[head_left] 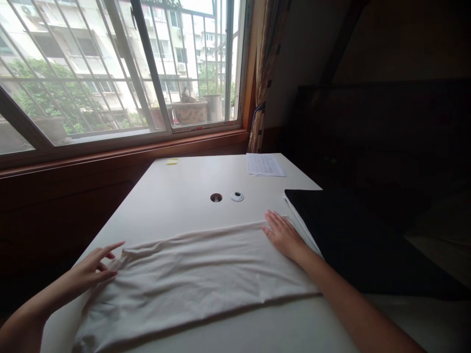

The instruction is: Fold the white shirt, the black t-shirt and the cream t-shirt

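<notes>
A light beige cloth, wrinkled and laid out as a long band, stretches across the white table. Its kind of garment or linen cannot be made out. At the cloth's left end is my left hand, with its fingers apart and the fingertips at the edge of the fabric. My right hand lies flat on the upper right corner, fingers stretched out. Part of the cloth's right end is hidden under my right forearm.
Black fabric hangs over the table's right side. Printed papers lie at the far edge, and yellow notes at the far left. A round hole and a white grommet sit mid-table. Beyond stands a barred window.
</notes>
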Demonstrator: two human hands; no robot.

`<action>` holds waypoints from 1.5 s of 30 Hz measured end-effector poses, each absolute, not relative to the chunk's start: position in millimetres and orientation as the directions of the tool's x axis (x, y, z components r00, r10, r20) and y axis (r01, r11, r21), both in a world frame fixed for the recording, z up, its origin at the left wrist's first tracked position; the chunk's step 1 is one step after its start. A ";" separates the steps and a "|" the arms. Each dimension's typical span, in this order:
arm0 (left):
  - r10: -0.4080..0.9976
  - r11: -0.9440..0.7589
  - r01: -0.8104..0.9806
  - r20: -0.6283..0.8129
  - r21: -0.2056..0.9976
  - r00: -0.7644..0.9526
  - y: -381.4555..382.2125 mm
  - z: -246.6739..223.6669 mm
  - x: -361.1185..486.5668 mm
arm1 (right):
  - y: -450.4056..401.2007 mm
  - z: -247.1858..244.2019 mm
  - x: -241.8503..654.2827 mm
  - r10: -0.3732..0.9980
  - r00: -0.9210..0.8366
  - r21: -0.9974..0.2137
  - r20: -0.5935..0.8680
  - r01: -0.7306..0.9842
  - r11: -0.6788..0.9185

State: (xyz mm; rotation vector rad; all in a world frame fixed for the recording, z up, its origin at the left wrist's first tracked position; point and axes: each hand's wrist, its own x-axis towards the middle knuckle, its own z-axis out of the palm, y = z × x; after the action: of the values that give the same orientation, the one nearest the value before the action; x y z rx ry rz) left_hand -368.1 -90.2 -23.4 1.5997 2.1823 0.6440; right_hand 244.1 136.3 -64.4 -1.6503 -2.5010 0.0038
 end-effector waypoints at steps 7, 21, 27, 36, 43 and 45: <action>0.999 0.002 0.791 0.038 0.612 -0.032 -59.2 -4.8 -352.5 | 130.6 -28.3 211.1 0.876 -0.413 -0.111 0.248 0.886 0.449; 0.979 -0.018 0.716 0.157 0.698 -0.128 -66.0 -15.4 -336.6 | 93.2 -6.3 -7.5 0.438 -0.853 -0.396 0.284 0.312 0.864; 0.965 0.005 0.453 0.115 0.892 -0.237 -80.9 0.7 -320.5 | 86.9 -18.7 -28.2 0.389 -0.853 -0.268 0.347 0.307 0.913; 0.959 0.128 0.196 -0.072 0.972 -0.274 -99.4 28.8 -284.0 | 83.5 -15.0 -4.3 0.326 -0.849 -0.494 0.417 0.089 0.865; 0.933 0.281 0.197 -0.219 0.939 -0.287 -84.2 16.1 -295.1 | 96.4 -14.5 -17.9 0.545 -0.801 -0.655 0.246 0.277 0.703; 0.927 0.280 0.352 -0.156 0.893 -0.341 -79.0 8.6 -303.2 | 100.1 -17.9 -27.1 0.563 -0.799 -0.596 0.212 0.351 0.722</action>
State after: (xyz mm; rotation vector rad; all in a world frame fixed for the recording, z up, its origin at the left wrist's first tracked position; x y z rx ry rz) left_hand -303.2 -79.0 8.6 1.1543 1.8423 1.0308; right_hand -27.1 100.1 -17.9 -0.7060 -2.5470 0.7715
